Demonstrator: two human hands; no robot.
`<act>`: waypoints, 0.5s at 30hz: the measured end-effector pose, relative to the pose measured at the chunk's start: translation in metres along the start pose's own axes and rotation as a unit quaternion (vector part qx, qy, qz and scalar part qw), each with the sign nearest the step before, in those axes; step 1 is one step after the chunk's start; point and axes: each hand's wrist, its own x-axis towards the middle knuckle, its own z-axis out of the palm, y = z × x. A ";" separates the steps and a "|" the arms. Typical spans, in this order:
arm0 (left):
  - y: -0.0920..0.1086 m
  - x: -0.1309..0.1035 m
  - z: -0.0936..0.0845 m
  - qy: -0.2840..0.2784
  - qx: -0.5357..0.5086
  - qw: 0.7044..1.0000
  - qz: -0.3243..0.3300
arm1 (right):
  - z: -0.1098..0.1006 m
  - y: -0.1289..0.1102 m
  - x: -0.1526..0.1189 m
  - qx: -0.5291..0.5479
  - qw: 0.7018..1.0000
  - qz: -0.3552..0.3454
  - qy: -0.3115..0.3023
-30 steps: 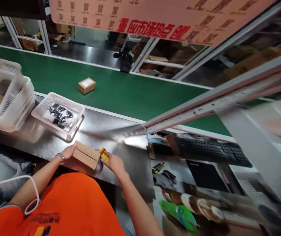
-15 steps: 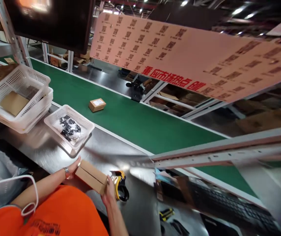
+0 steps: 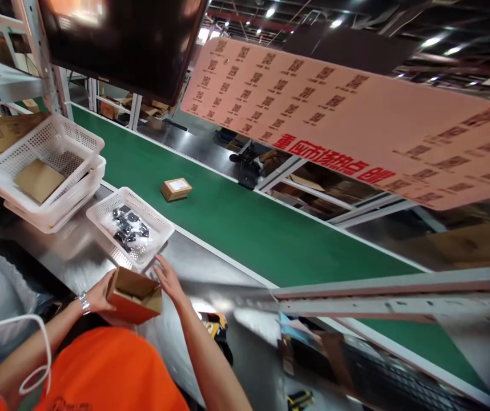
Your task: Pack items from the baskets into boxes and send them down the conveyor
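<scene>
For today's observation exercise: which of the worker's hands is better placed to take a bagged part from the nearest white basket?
Probably the right hand: it is open, next to the white basket of bagged parts, while the left hand grips the open cardboard box.

Both forearms enter from the lower left of the frame and angle up toward lower centre, bare from the elbow down. The left hand [image 3: 99, 294], a metal watch band on its wrist, is cupped with the palm turned right and the fingers curled in a grasp. The right hand [image 3: 168, 279] sits just right of it and slightly higher in the frame, wrist straight, fingers extended and loosely spread, pointing to the upper left, not closed around anything. The right forearm runs long and steep down to the bottom edge.
</scene>
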 end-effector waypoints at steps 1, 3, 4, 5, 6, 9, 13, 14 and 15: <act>-0.006 -0.003 -0.008 0.005 0.033 0.999 0.012 | 0.003 -0.005 0.011 -0.071 0.995 -0.040 -0.050; -0.018 -0.007 -0.020 0.020 0.081 0.996 0.026 | 0.004 -0.012 0.022 -0.145 0.980 -0.082 -0.113; -0.023 -0.008 -0.024 0.027 0.098 0.994 0.029 | 0.001 -0.013 0.022 -0.158 0.976 -0.087 -0.121; -0.028 -0.009 -0.028 0.034 0.110 0.993 0.030 | -0.004 -0.011 0.019 -0.171 0.974 -0.085 -0.120; -0.032 -0.008 -0.031 0.040 0.120 0.991 0.032 | -0.012 -0.007 0.013 -0.197 0.970 -0.081 -0.116; -0.044 -0.003 -0.033 0.049 0.133 0.989 0.048 | -0.041 0.014 -0.014 -0.300 0.947 -0.058 -0.101; -0.052 0.009 -0.018 0.007 0.128 0.987 0.093 | -0.078 0.049 -0.065 -0.349 0.932 -0.007 -0.101; -0.053 0.012 -0.011 -0.011 0.126 0.987 0.104 | -0.083 0.057 -0.078 -0.346 0.932 0.006 -0.106; -0.053 0.016 -0.003 -0.027 0.123 0.986 0.112 | -0.087 0.064 -0.090 -0.340 0.934 0.019 -0.107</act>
